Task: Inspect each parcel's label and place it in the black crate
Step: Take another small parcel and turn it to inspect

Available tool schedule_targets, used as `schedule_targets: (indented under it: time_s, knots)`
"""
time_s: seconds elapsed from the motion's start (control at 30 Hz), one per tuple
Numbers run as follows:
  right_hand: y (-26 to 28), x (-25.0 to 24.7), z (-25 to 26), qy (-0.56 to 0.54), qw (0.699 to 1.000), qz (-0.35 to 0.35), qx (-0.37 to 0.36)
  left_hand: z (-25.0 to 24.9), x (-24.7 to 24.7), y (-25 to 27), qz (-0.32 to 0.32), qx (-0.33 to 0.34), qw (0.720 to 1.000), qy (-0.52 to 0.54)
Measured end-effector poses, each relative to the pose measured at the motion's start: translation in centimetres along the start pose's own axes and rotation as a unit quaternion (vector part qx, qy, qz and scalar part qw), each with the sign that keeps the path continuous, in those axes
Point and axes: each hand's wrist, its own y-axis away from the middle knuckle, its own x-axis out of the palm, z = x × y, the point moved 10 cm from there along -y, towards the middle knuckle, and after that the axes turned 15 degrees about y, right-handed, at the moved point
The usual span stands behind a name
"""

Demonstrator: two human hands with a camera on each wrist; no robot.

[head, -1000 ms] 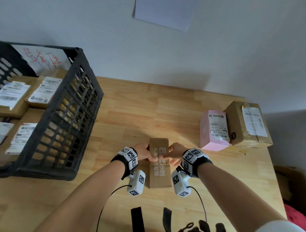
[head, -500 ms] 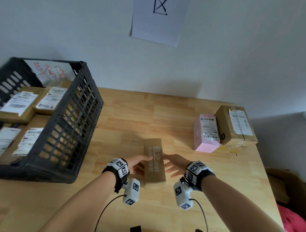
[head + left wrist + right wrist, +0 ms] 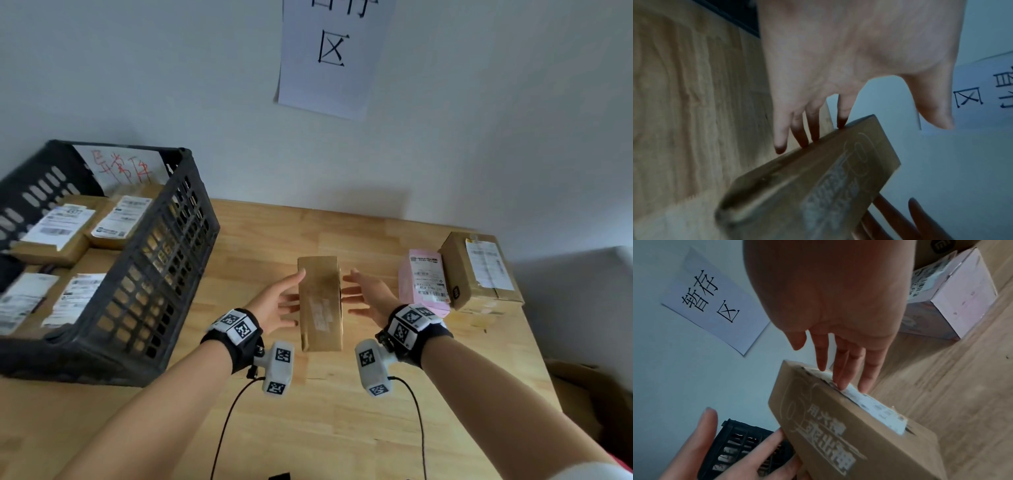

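Observation:
A narrow brown parcel stands on edge at the middle of the wooden table, printed face turned up toward me. My left hand presses straight fingers against its left side. My right hand lays straight fingers on its right side, where a white label is stuck. The parcel is pinned between both hands. The black crate stands at the left and holds several labelled brown parcels.
A pink parcel and a brown parcel, both labelled, sit at the table's right edge. A white paper sign hangs on the wall behind. Another sign with red writing leans inside the crate.
The parcel has been turned from lying flat with its print up onto its narrow edge. Both hands went from gripping it with curled fingers to flat on its sides. The head view tilted upward.

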Motion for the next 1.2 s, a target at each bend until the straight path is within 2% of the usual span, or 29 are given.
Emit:
schedule_targets:
  time_s: [0.2,0.3,0.43,0.57,0.67,0.83,1.0,1.2]
  knots:
    - [-0.2,1.8,-1.1,0.031,0.999,0.032,0.014,1.0,0.1,-0.7,-0.016,-0.003,0.985,-0.17]
    - [-0.4,3.0,-2.5,0.095,0.994,0.052,0.013,2.8,-0.5,-1.7,-0.023,-0.04,0.978,-0.203]
    - [-1.0,3.6,-3.2,0.18,0.983,0.037,0.009,4.2,-1.4,-3.4,-0.019,-0.059,0.971,-0.231]
    - [-2.5,4.1,-4.1,0.273,0.961,0.04,0.009,4.8,-2.2,-4.6,-0.021,-0.054,0.949,-0.309]
    - [-3.4,4.1,-4.7,0.281,0.958,0.047,0.018,4.5,-2.8,-5.5,-0.037,-0.021,0.922,-0.385]
    - [-4.3,3.8,-5.1,0.297,0.947,0.105,0.061,5.3,-3.4,-7.2,-0.012,-0.043,0.931,-0.363]
    - [-5.9,3.7,-5.1,0.331,0.93,0.135,0.083,5.4,-3.3,-7.1,-0.004,-0.078,0.943,-0.325]
    - [-6.5,3.8,-4.9,0.367,0.914,0.148,0.088,5.3,-2.9,-7.1,0.0,-0.089,0.951,-0.296]
